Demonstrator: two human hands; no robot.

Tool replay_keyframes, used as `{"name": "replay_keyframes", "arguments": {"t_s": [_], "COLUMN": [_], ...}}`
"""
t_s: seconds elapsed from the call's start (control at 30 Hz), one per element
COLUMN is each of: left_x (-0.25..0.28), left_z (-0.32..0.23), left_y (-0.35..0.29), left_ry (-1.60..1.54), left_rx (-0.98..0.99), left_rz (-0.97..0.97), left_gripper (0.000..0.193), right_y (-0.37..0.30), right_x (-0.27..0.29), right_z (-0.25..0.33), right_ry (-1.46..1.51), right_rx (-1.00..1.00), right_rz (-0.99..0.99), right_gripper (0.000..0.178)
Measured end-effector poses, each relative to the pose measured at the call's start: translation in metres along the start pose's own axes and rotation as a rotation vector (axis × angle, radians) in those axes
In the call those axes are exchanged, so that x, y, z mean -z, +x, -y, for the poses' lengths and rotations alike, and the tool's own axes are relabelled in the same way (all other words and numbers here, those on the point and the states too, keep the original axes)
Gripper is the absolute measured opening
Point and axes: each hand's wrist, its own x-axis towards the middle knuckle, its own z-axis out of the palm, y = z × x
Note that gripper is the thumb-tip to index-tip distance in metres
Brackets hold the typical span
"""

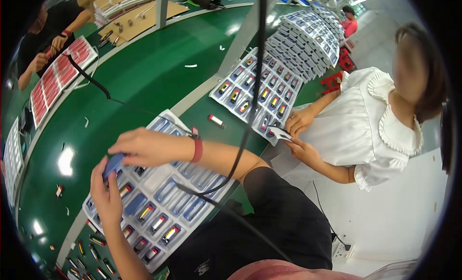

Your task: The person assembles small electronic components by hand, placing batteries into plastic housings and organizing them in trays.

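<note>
Both hands pinched one small blue piece (113, 164). The left hand (107, 195) held it from below with its fingers closed on it. The right hand (144, 147) came over the top, and its fingertips pressed on the same piece. The piece sat just above a clear tray (159, 203), near the tray's far left edge.

The piece looked small, light and stiff, like hard plastic. It could slip, so a pinch on its two long sides seemed the best hold.

Right under the hands, the tray had many pockets. Some held small lighters (171, 233) with shiny tops, and some held blue pieces. More lighters (91, 253) lay loose on the green table (144, 73) below the left wrist. A black cord (240, 135) hung across the right arm.

Farther off to the right, another person in a white top touched a second tray (260, 94) with both hands. Far away on the left, someone worked at red trays (60, 75).
</note>
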Motion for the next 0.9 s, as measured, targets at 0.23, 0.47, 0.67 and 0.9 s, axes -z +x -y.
{"name": "replay_keyframes", "arguments": {"t_s": [0.23, 0.47, 0.67, 0.9], "left_x": [-0.008, 0.026, 0.059, 0.167], "left_z": [-0.001, 0.000, 0.008, 0.144], "left_y": [0.001, -0.005, 0.012, 0.017], "left_ry": [0.247, 0.226, 0.264, 0.981], "left_rx": [-0.233, 0.165, -0.090, 0.140], "left_rz": [-0.055, 0.259, 0.162, -0.245], "left_gripper": [0.032, 0.029, 0.025, 0.033], "right_y": [-0.014, 0.012, -0.043, -0.060], "right_x": [-0.005, -0.018, 0.044, 0.011], "right_z": [0.012, 0.010, 0.027, 0.023], "right_ry": [-0.449, -0.068, -0.312, -0.218], "right_rx": [0.205, -0.261, -0.551, -0.354], "right_rz": [-0.094, 0.228, 0.422, 0.398], "right_gripper": [0.025, 0.026, 0.018, 0.010]}}
